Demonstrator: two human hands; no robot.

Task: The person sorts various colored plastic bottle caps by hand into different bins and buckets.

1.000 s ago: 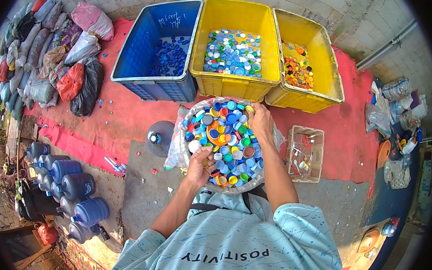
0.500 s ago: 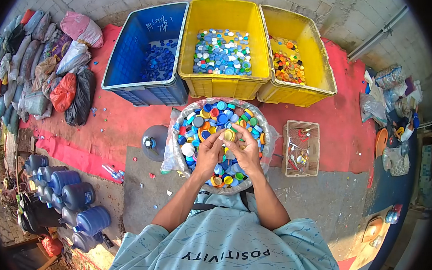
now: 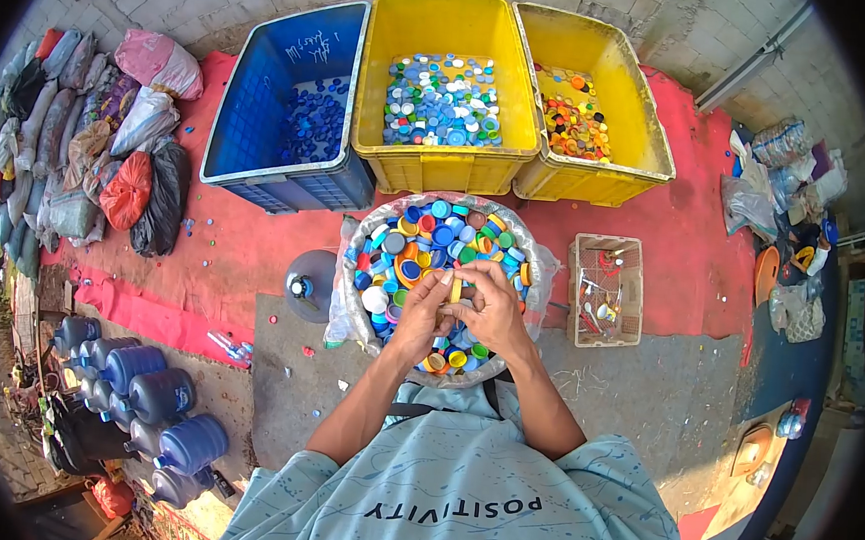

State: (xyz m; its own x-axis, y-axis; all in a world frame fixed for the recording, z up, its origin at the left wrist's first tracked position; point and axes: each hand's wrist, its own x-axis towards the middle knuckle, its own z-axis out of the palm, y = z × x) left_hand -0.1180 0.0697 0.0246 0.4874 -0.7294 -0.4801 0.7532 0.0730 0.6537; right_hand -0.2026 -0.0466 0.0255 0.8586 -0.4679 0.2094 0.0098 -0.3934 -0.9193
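Over a round tub lined with a clear plastic bag (image 3: 540, 278), both my hands meet at a yellow bottle cap (image 3: 456, 291). The cap is now turned edge-on. My left hand (image 3: 423, 318) pinches it from the left, fingers closed. From the other side my right hand (image 3: 493, 310) has its thumb and curled fingers closed on the same cap. Below and around the hands lies a heap of mixed bottle caps (image 3: 443, 235) in blue, white, yellow, green and orange, partly hidden by my hands.
Beyond the tub stand a blue bin (image 3: 277, 174), a middle yellow bin (image 3: 445, 169) and a right yellow bin (image 3: 599, 181), each with sorted-looking caps. A plastic crate (image 3: 603, 338) stands right, a large water jug (image 3: 311, 284) left. Filled bags (image 3: 128, 183) are piled far left.
The yellow cap has turned from face-up to edge-on between my fingers and sits slightly lower. My right fingers have curled further round it.
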